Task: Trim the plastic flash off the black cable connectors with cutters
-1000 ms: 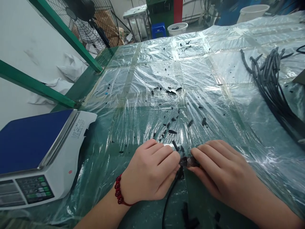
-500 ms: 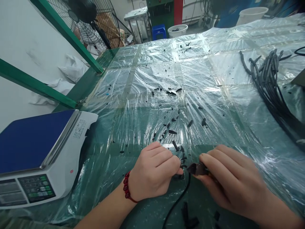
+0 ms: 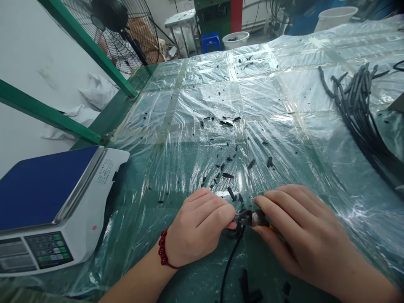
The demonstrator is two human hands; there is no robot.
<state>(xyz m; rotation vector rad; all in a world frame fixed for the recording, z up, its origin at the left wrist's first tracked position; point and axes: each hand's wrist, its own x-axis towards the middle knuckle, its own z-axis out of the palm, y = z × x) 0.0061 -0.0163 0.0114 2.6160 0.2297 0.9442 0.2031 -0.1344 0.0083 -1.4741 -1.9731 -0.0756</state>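
My left hand (image 3: pixel 202 227), with a red bead bracelet at its wrist, is pinched around a small dark piece at the end of a black cable (image 3: pixel 232 261). Most of that piece is hidden by the fingers. From there the cable curves down toward the near edge. In my right hand (image 3: pixel 299 227) is a pair of cutting pliers (image 3: pixel 258 219), whose metal head points left and whose handle shows a bit of yellow. The jaws are at the dark piece beside my left fingertips. Black scraps (image 3: pixel 231 193) lie just beyond.
A plastic-covered green table (image 3: pixel 195 164) carries scattered black scraps. On the left stands a white scale (image 3: pixel 91 198) with a blue top. A bundle of black cables (image 3: pixel 360 109) lies at the right. Behind are a fan (image 3: pixel 110 25), a blue stool (image 3: pixel 211 42) and white buckets (image 3: pixel 236 41).
My right hand has moved left with the pliers, bringing the jaws onto the dark piece at the cable's end. My left hand has shifted slightly left.
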